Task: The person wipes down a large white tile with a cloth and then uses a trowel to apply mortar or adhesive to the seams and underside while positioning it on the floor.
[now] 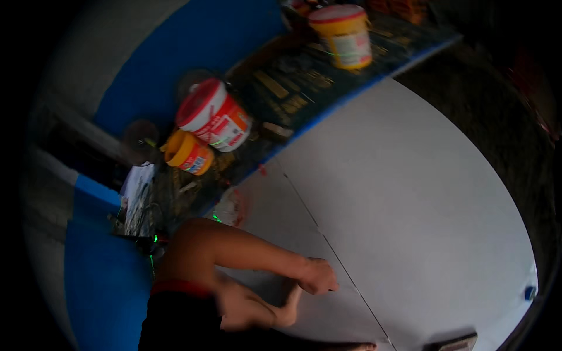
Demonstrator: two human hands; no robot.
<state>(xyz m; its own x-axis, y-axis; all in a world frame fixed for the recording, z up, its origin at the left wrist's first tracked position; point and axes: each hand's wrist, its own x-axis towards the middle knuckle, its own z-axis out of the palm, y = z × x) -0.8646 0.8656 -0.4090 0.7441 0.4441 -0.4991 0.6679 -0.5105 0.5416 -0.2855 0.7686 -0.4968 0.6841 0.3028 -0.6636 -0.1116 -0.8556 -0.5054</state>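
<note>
My left arm, bare below a dark sleeve with a red hem, bends at the elbow and reaches right over a large pale board or floor (pixel 421 187). My left hand (pixel 319 276) is closed low over this surface, just left of a thin dark line (pixel 339 253) that runs slantwise across it. A small dark tip shows at the fingers; what it belongs to is hidden. Below the forearm is a blurred bare limb, seemingly a foot (pixel 287 310). A sliver of skin at the bottom edge cannot be made out. I see no clear right hand.
A dark, littered bench (pixel 275 111) with a blue edge holds a red-and-white bucket (pixel 219 120), a small orange bucket (pixel 190 155) and a yellow bucket with a red lid (pixel 345 38). A clear plastic bag (pixel 229 207) lies beside it. A flat block (pixel 459 344) sits at bottom right.
</note>
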